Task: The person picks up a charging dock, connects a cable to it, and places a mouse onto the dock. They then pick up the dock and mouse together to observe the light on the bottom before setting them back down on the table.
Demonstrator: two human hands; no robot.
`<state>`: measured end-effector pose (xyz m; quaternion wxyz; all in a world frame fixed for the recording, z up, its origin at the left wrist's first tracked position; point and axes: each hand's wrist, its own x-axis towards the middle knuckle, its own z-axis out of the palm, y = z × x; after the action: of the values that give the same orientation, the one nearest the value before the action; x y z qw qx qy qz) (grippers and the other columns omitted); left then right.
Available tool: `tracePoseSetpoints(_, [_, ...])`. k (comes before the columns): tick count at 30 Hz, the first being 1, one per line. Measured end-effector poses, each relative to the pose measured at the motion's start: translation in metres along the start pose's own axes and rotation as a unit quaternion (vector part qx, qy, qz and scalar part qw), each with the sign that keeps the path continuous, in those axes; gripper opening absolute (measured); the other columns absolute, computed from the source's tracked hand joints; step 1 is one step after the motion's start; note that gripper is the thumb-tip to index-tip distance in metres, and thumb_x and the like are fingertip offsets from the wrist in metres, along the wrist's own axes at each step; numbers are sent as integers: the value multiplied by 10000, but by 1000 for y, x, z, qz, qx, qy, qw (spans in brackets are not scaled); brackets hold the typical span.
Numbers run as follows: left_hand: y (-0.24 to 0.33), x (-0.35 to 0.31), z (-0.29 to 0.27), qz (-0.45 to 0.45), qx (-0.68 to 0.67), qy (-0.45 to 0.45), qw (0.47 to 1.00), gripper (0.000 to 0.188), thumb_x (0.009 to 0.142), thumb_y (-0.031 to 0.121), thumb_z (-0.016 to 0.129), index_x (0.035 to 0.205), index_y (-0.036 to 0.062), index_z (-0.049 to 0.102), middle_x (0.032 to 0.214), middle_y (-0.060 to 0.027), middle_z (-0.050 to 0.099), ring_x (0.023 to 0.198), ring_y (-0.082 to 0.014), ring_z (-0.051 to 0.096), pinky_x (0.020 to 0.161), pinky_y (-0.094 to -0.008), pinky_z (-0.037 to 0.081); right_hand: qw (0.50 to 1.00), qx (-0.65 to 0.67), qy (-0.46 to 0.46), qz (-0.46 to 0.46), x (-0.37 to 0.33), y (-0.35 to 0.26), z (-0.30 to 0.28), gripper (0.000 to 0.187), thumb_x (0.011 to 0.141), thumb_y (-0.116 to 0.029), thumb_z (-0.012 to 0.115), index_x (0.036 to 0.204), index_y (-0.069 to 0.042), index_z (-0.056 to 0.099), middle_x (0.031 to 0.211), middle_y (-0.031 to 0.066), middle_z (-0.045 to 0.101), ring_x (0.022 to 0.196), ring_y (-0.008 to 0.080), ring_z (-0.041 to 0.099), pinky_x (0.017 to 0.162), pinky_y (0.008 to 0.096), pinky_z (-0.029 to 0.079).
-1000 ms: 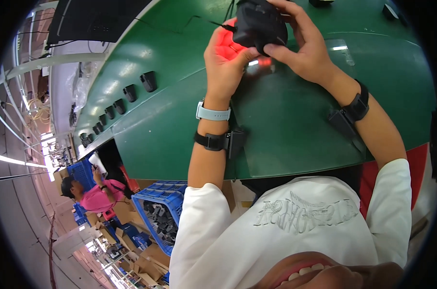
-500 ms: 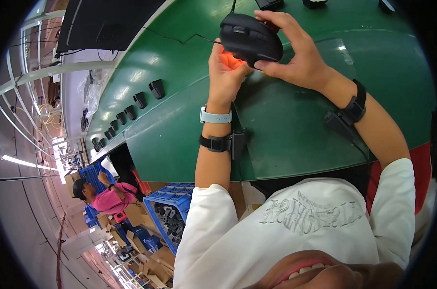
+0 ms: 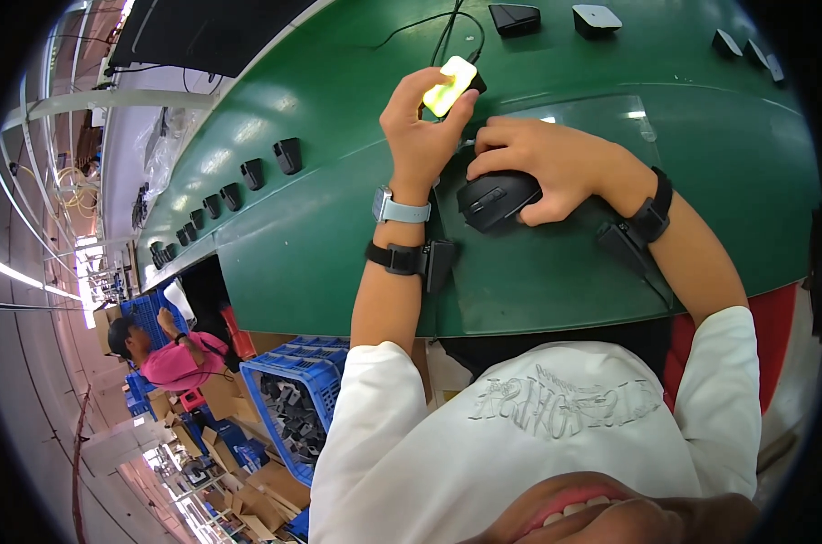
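My left hand [image 3: 422, 136] is closed on a small block with a brightly glowing yellow-green face [image 3: 452, 83]. Part of its dark body and a black cable [image 3: 474, 56] show beside the fingertips. Just to the right and nearer to me, my right hand [image 3: 556, 163] curls over a black computer mouse [image 3: 499, 199], thumb on one side and fingers on the other. The mouse is low over the clear sheet [image 3: 538, 281] on the green table; whether it touches the sheet I cannot tell.
Several black plastic pieces [image 3: 287, 156] stand in a row along the green table [image 3: 320, 263] at left. More dark pieces [image 3: 515, 20] lie at the far edge. A blue crate [image 3: 325, 381] of dark parts stands below left, with a person in pink [image 3: 179, 363] beyond it.
The mouse has come down and toward me in my right hand, apart from my left hand. A red-orange glow at my left palm has given way to the yellow-green glowing block, now uncovered.
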<state>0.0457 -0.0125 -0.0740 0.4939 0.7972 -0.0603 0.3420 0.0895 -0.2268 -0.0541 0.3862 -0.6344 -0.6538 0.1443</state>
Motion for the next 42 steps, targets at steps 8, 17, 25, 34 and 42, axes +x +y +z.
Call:
tracePoseSetpoints(8, [4, 5, 3, 149, 62, -17, 987, 344, 722, 71, 881, 1019, 61, 709, 1045, -114, 723, 888, -262, 711, 773, -342, 572, 925, -72, 373, 14, -1, 14, -17, 277, 847, -128, 749, 1098, -45, 665, 1127, 102, 645, 1048, 315, 607, 922, 419, 482])
tracePoseSetpoints(17, [7, 2, 3, 99, 10, -42, 994, 308, 681, 75, 842, 961, 65, 712, 1001, -102, 717, 868, -254, 707, 754, -342, 567, 900, -237, 366, 25, 12, -4, -28, 314, 818, -59, 707, 1125, -50, 642, 1204, 176, 561, 1179, 406, 517, 1026, 483, 420])
tracePoseSetpoints(25, [14, 4, 4, 107, 24, -70, 992, 300, 693, 79, 819, 957, 28, 683, 950, -128, 704, 874, -293, 695, 789, -369, 556, 918, -232, 319, 44, 1, 32, -16, 216, 917, -114, 691, 1125, -65, 664, 1194, 87, 656, 1284, 339, 533, 1094, 450, 381])
tracePoseSetpoints(34, [18, 2, -13, 55, 24, -138, 989, 282, 750, 26, 791, 1000, 3, 663, 1057, -124, 684, 942, -220, 657, 845, -329, 522, 933, -229, 275, 42, 5, 27, -13, 170, 933, -146, 675, 1077, -58, 661, 1095, 90, 665, 1169, 280, 598, 1083, 457, 370])
tracePoseSetpoints(42, [28, 14, -8, 82, 103, -199, 971, 589, 679, 131, 876, 1203, 10, 636, 1265, -191, 631, 1195, -359, 613, 1056, -439, 462, 937, -128, 319, 60, 4, 49, -2, 257, 923, -304, 631, 936, -48, 627, 857, 209, 668, 778, 454, 641, 673, 517, 511])
